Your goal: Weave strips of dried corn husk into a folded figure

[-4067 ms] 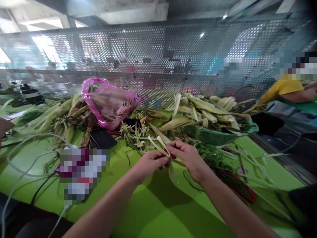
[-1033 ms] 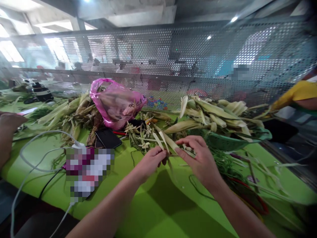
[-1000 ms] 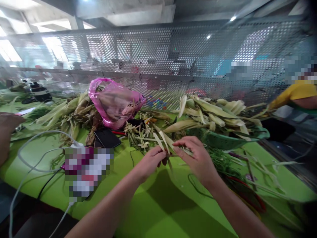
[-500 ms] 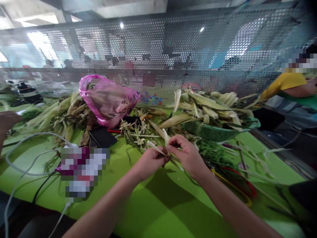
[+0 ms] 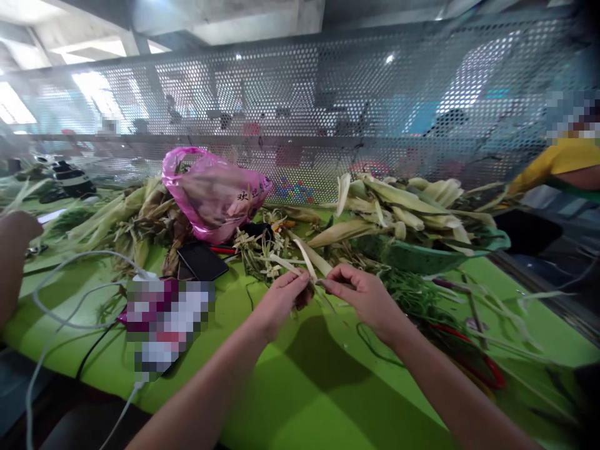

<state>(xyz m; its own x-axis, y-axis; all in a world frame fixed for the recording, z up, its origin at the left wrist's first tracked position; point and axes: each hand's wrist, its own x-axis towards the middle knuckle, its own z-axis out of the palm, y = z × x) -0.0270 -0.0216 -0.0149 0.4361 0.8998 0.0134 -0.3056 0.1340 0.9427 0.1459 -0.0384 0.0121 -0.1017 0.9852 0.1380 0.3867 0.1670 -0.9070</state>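
My left hand (image 5: 282, 300) and my right hand (image 5: 363, 295) meet over the green table (image 5: 300, 381), both pinched on pale corn husk strips (image 5: 304, 259) that stick up and away from my fingers. The left fingers are closed around the base of the strips. The right thumb and forefinger pinch a narrow strip running to the right. Small folded husk flowers (image 5: 262, 253) lie just behind my hands.
A green basket (image 5: 422, 256) heaped with husks stands at the right rear. A pink plastic bag (image 5: 213, 197), a black phone (image 5: 202, 259), more husks (image 5: 117, 215), white cables (image 5: 70, 275) and red wire (image 5: 487, 369) lie around. Another person's arm (image 5: 12, 262) shows at left, a yellow-sleeved person (image 5: 562, 165) at right. A perforated metal screen (image 5: 300, 112) backs the table.
My right hand has slid slightly to the right and flattened its pinch along a strip. The left hand keeps its hold. The view has shifted a little.
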